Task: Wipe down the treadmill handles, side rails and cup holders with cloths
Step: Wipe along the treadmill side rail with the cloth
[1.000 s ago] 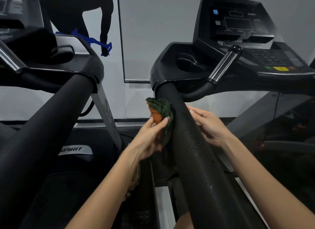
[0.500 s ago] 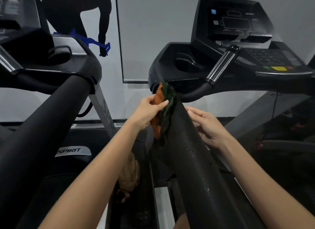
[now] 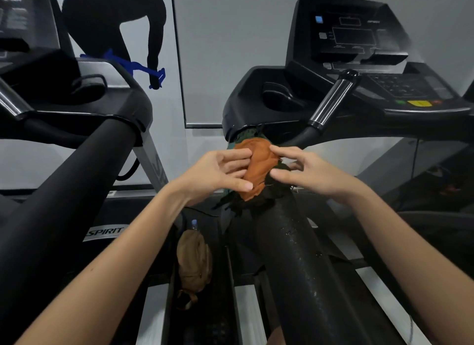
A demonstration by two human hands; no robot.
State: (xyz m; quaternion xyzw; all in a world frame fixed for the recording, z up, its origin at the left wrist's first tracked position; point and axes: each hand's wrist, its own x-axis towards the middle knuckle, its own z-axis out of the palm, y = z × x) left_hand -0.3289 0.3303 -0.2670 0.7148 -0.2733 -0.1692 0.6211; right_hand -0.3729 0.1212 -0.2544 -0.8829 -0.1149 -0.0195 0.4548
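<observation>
Orange-and-green cloth [image 3: 257, 170] lay on the black rail [image 3: 295, 255], pinched by my left hand [image 3: 218, 170] and my right hand [image 3: 310, 172]; the tan pouch [image 3: 195, 260] below held a bottle [image 3: 194, 223].

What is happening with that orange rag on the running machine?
A person is cleaning a treadmill. The left hand and right hand both pinch a bunched orange and dark green cloth against the top of the black padded side rail, just under the console. Small wet drops dot the rail lower down. The cup holder above is not being touched.
</observation>
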